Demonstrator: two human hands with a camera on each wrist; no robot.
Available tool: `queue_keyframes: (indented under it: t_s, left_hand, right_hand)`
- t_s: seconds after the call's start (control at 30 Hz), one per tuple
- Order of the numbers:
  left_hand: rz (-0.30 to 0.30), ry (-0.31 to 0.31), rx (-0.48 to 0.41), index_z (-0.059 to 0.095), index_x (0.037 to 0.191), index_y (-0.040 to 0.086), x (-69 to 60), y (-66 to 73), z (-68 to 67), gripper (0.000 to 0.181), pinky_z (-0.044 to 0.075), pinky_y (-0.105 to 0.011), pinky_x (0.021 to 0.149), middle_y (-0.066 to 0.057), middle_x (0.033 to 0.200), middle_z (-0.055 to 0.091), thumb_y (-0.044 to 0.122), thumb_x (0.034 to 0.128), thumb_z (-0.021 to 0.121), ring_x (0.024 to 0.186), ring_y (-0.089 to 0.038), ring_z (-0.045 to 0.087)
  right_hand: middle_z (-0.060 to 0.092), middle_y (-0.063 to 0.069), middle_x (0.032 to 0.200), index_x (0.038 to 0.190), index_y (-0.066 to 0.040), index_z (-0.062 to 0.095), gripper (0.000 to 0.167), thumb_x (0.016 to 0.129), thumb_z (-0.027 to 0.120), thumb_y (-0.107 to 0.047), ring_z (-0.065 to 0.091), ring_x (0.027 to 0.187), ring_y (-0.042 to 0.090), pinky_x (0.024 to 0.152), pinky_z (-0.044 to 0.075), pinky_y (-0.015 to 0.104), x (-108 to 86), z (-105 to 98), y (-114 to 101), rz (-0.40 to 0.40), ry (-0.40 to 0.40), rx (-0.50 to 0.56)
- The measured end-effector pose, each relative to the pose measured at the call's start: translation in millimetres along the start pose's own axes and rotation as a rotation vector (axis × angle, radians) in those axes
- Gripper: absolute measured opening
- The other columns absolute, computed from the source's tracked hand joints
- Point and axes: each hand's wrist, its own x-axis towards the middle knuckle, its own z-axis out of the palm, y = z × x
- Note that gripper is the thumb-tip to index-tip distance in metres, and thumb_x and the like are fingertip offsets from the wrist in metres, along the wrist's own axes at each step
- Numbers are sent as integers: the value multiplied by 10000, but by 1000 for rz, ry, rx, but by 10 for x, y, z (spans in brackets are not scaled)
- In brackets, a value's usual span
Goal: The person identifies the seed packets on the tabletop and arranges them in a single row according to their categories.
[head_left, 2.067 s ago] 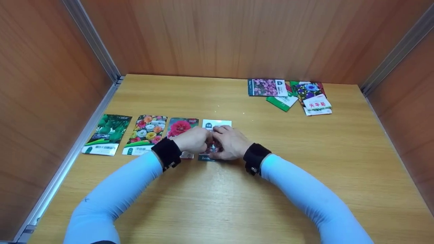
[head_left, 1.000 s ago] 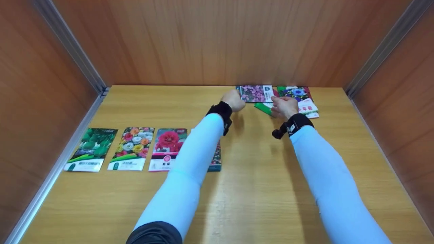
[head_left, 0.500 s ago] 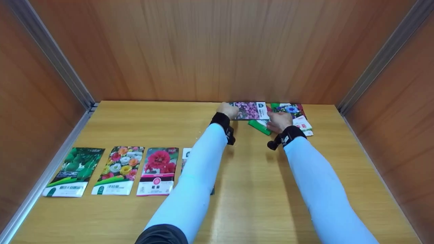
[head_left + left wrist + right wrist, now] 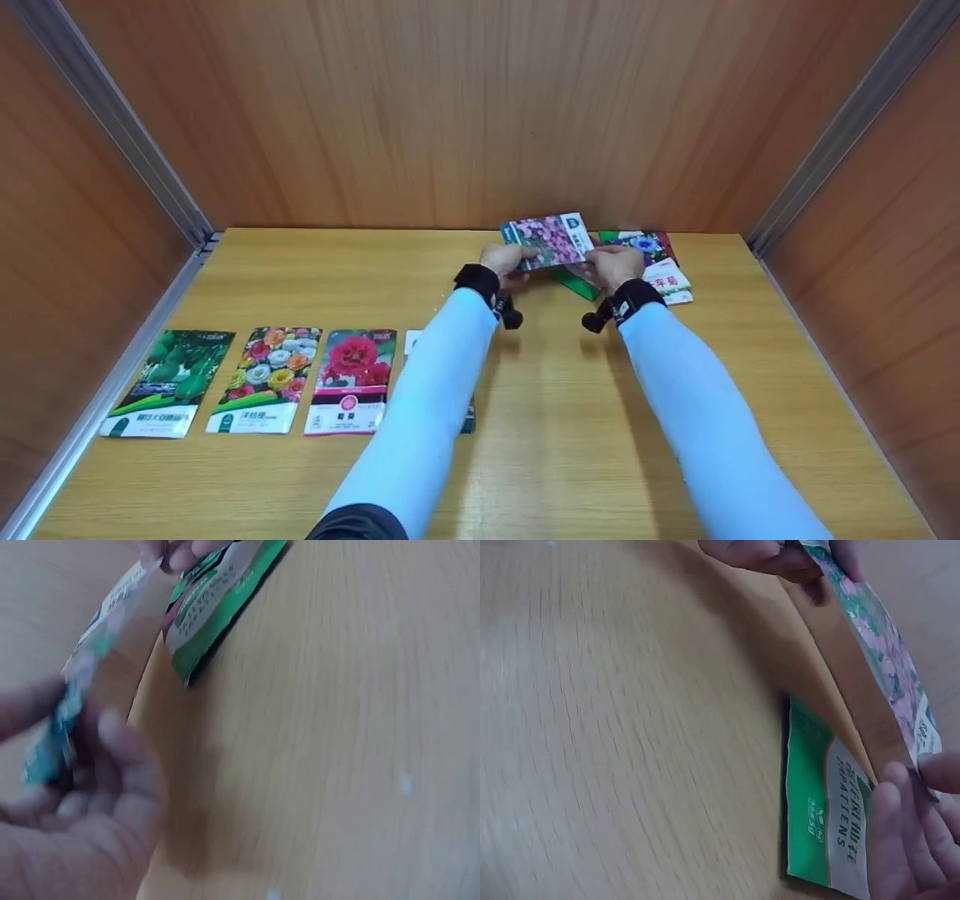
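Note:
A seed packet with pink-purple flowers [image 4: 551, 238] is held up off the table near the back wall, tilted. My left hand [image 4: 504, 261] pinches its dark teal end between thumb and fingers. At the white end, my right hand [image 4: 615, 265] pinches the lower corner. Below it lies a green and white seed packet marked IMPATIENS [image 4: 810, 802], flat on the table. Just right of my right hand is a pile of packets, with a blue-flower packet [image 4: 645, 243] and a white packet with red characters [image 4: 667, 277] on top.
On the left, a row of packets lies on the table: a green one [image 4: 172, 379], a mixed-flower one [image 4: 270, 375], a red-flower one [image 4: 352, 379], and another mostly hidden under my left sleeve [image 4: 420, 405]. Wooden panels [image 4: 480, 112] wall the table at back and sides.
Both hands left the row at the front and reached to the back. They have taken hold of the pink-purple flower packet and lifted it off the pile, tilting it.

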Motion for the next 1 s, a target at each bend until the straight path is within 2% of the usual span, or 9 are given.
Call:
queue_keyframes:
  t_s: [0.1, 0.23, 0.33, 0.47, 0.6, 0.73, 0.83, 0.9, 1.0]
  left_hand:
    - [-14, -149, 33, 668, 1207, 66, -124, 15, -104, 401, 589, -361, 967, -79, 1109, 707, 170, 884, 881, 921, -203, 658]
    - [9, -289, 110, 648, 1275, 125, -228, -56, -136, 509, 611, -344, 915, -88, 1188, 719, 241, 858, 915, 981, -224, 681]
    - [57, -279, 51, 666, 1261, 131, -248, -125, -129, 477, 631, -310, 805, -93, 1138, 761, 299, 879, 897, 937, -224, 724]
    - [170, -158, 31, 712, 1174, 78, -334, -174, -173, 378, 630, -297, 691, -112, 998, 800, 310, 916, 863, 822, -230, 763]
    - [259, -88, 258, 734, 1186, 50, -497, -193, -232, 359, 636, -338, 658, -101, 952, 787, 257, 922, 859, 733, -242, 755]
    - [321, -69, 478, 654, 1355, 31, -657, -204, -268, 526, 649, -416, 682, -103, 1005, 731, 219, 912, 865, 706, -263, 746]
    - [362, -52, 620, 557, 1461, 60, -793, -226, -328, 660, 646, -459, 748, -110, 1045, 702, 256, 911, 865, 787, -301, 753]
    - [427, -29, 759, 526, 1480, 91, -906, -264, -364, 710, 634, -445, 816, -89, 1099, 698, 317, 901, 870, 892, -280, 738]
    - [588, 24, 1067, 565, 1409, 116, -1110, -381, -377, 654, 608, -399, 807, -53, 1105, 684, 411, 899, 849, 946, -230, 685]
  right_hand:
    - [747, 127, 1106, 1285, -63, 722, 319, 972, 772, -96, 756, 957, 218, 901, 614, 304, 23, -12, -48, 46, -37, 125]
    - [683, 80, 1168, 1381, -78, 669, 404, 988, 757, -104, 694, 974, 176, 928, 600, 294, 70, -2, -75, 94, -97, 252]
    - [667, 56, 1193, 1381, -79, 659, 402, 991, 755, -104, 673, 984, 160, 857, 601, 269, 109, 12, -77, 71, -135, 254]
    - [677, 85, 1183, 1366, -51, 651, 403, 980, 763, -74, 694, 926, 166, 790, 602, 271, 125, -10, -77, -5, -196, 222]
    - [678, 92, 1190, 1380, -62, 644, 409, 989, 758, -95, 704, 891, 164, 792, 592, 282, 86, -51, -56, -20, -259, 121]
    - [680, 91, 1246, 1426, -91, 644, 435, 1004, 746, -118, 710, 950, 158, 900, 581, 315, 5, -62, -41, -21, -314, -29]
    - [693, 83, 1245, 1418, -85, 657, 436, 999, 759, -143, 701, 974, 155, 966, 560, 345, -70, -24, -45, -52, -371, -147]
    - [715, 62, 1201, 1385, -75, 673, 414, 991, 771, -153, 698, 956, 149, 942, 566, 335, -121, 10, -45, -83, -413, -223]
    - [752, 35, 1080, 1368, -16, 663, 435, 970, 791, -136, 706, 879, 128, 842, 586, 281, -183, 49, -25, -138, -504, -316]
